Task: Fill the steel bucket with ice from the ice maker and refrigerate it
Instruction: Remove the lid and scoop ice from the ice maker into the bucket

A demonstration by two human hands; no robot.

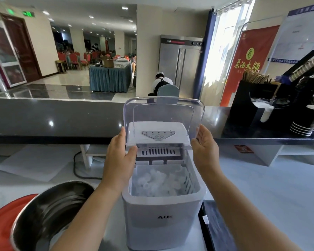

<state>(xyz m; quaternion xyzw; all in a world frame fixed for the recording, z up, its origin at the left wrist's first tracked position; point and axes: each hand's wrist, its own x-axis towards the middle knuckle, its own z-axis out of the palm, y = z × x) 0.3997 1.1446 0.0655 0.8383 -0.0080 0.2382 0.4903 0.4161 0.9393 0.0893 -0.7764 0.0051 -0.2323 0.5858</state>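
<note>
A white ice maker stands on the counter in front of me, and its clear lid is raised upright. Ice cubes fill its basket. My left hand grips the lid's left lower edge, thumb inside. My right hand rests against the lid's right edge with its fingers apart. The steel bucket sits at the lower left with nothing in it, on a red tray.
A black power cable loops left of the machine. A dark mat lies to its right. Stacked paper cups and a black organizer fill the raised ledge at right. A steel cabinet stands behind, with a person crouching before it.
</note>
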